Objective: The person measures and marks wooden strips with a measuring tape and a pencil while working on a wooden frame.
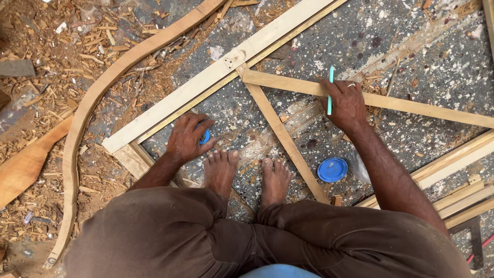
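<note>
From my remote seat I see soft, even daylight over the paint-speckled floor (411, 56), with no glare and no hard-edged shadows. Only faint shade sits under the pale wooden slat (411, 105) and beneath the person's knees. Focus is sharp around that slat. Toward the frame edges beyond it, straight boards bow slightly from the wide lens.

head cam | worn on head, looks straight down | close over knees, feet (247, 172), both hands | floor (411, 46) fills frame | single view
</note>
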